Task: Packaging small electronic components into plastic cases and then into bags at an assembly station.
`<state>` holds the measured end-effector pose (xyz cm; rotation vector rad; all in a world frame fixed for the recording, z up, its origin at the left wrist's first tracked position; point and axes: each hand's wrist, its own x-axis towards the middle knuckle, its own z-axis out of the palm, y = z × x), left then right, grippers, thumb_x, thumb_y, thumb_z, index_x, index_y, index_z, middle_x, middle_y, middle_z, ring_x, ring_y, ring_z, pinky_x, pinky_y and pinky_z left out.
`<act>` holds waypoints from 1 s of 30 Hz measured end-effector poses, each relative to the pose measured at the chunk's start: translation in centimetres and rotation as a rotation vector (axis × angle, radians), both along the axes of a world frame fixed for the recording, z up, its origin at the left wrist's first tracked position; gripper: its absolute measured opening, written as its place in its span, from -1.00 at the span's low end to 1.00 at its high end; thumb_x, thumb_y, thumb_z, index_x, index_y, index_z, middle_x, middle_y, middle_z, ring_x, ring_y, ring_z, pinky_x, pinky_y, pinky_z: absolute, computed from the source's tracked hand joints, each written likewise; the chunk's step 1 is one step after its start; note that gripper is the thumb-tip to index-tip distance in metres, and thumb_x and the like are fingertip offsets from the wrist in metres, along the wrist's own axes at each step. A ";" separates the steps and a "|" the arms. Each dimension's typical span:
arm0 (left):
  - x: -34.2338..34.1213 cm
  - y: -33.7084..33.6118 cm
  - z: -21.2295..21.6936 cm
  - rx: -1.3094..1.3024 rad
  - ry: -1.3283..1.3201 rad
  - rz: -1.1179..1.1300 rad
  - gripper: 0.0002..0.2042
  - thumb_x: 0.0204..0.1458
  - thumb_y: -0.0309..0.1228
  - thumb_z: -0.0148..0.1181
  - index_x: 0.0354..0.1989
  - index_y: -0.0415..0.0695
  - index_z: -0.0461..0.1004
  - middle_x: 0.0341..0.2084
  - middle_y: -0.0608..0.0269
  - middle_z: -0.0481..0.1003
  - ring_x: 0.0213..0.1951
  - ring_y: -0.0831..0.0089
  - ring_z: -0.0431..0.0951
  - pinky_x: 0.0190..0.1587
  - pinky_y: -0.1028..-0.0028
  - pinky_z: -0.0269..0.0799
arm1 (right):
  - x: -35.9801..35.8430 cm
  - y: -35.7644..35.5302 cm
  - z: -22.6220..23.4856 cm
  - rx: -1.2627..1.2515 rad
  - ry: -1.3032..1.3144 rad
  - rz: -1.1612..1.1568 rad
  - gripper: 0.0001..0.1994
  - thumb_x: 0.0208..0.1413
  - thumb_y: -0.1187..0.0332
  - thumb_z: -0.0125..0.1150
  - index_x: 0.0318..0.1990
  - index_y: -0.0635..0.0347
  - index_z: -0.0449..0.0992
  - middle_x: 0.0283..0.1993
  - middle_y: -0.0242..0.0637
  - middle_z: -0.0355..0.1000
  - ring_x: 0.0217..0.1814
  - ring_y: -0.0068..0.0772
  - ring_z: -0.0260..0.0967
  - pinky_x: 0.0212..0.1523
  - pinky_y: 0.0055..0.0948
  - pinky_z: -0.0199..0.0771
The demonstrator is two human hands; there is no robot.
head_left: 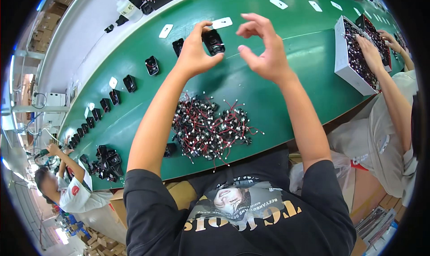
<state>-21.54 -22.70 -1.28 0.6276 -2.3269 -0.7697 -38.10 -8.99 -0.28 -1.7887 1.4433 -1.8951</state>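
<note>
My left hand (195, 52) grips a black plastic housing (213, 43), an open box-like shell, thumb at its near edge and fingers at its far side. A small light-coloured piece shows at the housing's right side. To the right my right hand (266, 50) is raised over the table, its fingers curved and apart with nothing between them. Another black housing (178, 46) stands just left of my left hand, partly hidden by it. Nearer to me lies a heap of small black parts with red and black wires and white connectors (212, 128).
Black housings (130, 83) stand in a row along the green table (286, 108), curving left. White cards (222, 23) lie along the far side. A co-worker at the right reaches into a white box (345, 72) of wired parts. Another person (74, 184) works at far left.
</note>
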 end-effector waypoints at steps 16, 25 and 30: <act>-6.1 -7.8 -3.5 0.162 -0.156 -0.009 -0.21 -0.34 -0.43 0.36 0.23 -0.08 0.22 -0.10 -0.07 0.48 -0.09 0.04 0.52 0.02 0.26 0.43 | -2.0 -1.0 -7.1 0.230 -0.276 -0.102 -0.51 -0.03 0.65 0.15 0.12 0.20 0.31 -0.36 -0.36 0.38 -0.38 -0.54 0.26 -0.30 -0.59 0.33; -5.8 -7.8 -3.2 0.039 -0.283 -0.086 -0.14 -0.37 -0.39 0.41 0.27 -0.11 0.19 -0.01 -0.09 0.45 -0.02 0.02 0.50 0.10 0.24 0.41 | -3.1 -0.8 -7.2 0.252 -0.233 -0.124 -0.57 -0.04 0.64 0.15 0.05 0.19 0.38 -0.42 -0.41 0.36 -0.44 -0.58 0.21 -0.37 -0.61 0.29; -3.4 -8.2 -3.2 -0.074 -0.243 -0.077 -0.03 -0.40 -0.34 0.48 0.32 -0.20 0.13 0.12 -0.16 0.36 0.11 -0.04 0.42 0.21 0.21 0.35 | -2.5 -1.5 -7.0 0.310 -0.205 -0.073 -0.60 -0.05 0.65 0.16 0.01 0.18 0.41 -0.45 -0.43 0.35 -0.48 -0.60 0.18 -0.41 -0.61 0.26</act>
